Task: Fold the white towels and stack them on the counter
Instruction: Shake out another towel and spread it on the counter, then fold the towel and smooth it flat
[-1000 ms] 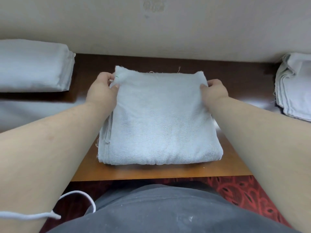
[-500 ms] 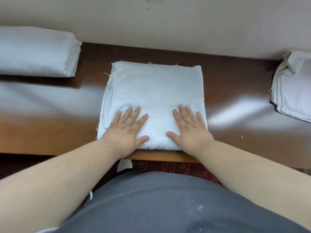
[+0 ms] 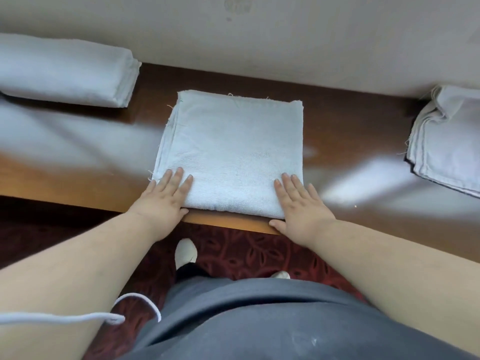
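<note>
Folded towel (image 3: 231, 154) at the middle of the counter (image 3: 348, 141), its near fold lying just along the counter's front edge. Your left hand (image 3: 163, 201) lies flat at the near-left corner and your right hand (image 3: 301, 206) flat at the near-right corner; the fingers of both are spread and extended, pressing down and grasping nothing. Both thumbs sit off the cloth, at the counter's front lip.

To finish the smoothing well, press outward from the fold toward the far edge, so that trapped air leaves through the open layers. Those layers show as stepped edges on the left side; square them with your left fingertips (image 3: 179, 175) before lifting, or the piece will stack crooked. Loose threads stand at the far edge and the near-left corner; avoid snagging them.

Room for moving: bare wood lies on both sides of the towel. A thicker folded bundle (image 3: 67, 71) sits far left against the wall (image 3: 285, 35), well apart. A loose pile of cloths (image 3: 446, 141) sits at the far right, also well apart. The wall closes the back, so lift the towel rather than push it forward. The front edge drops to patterned carpet (image 3: 249, 253); keep the fold from sliding over it.
</note>
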